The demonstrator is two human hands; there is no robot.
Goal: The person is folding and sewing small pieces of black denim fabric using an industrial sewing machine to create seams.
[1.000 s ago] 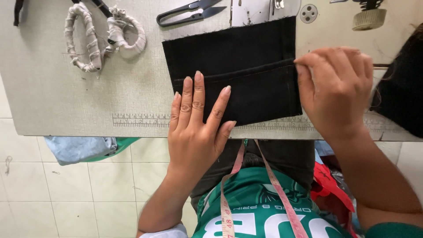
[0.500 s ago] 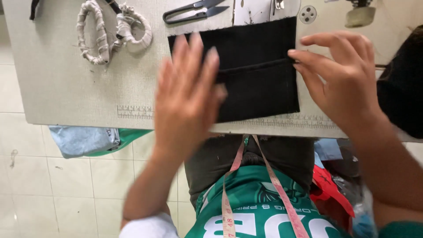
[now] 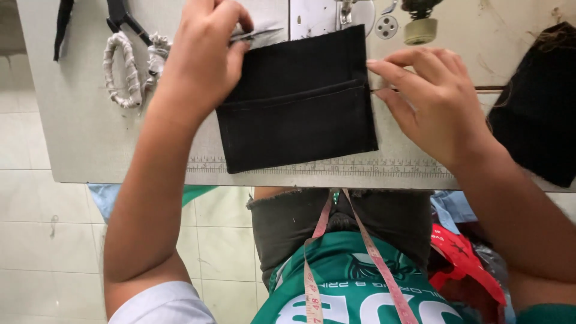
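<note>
A black fabric piece (image 3: pixel 300 108) with a stitched pocket line lies flat on the grey sewing table (image 3: pixel 90 138). My left hand (image 3: pixel 201 57) is at the fabric's top left corner, fingers closed around metal thread snips (image 3: pixel 261 33) whose tips poke out to the right. At the pocket line, my right hand (image 3: pixel 432 102) pinches the fabric's right edge between thumb and fingers.
Large scissors with cloth-wrapped handles (image 3: pixel 123 69) lie at the far left. The sewing machine's foot (image 3: pixel 345 12) and a thread spool (image 3: pixel 419 30) are at the back. A dark fabric pile (image 3: pixel 534 102) sits at the right. A ruler strip (image 3: pixel 336 165) runs along the table's front edge.
My left hand lifted off the fabric's lower edge and moved up to the snips at the back, closing on them. My right hand stayed at the fabric's right edge.
</note>
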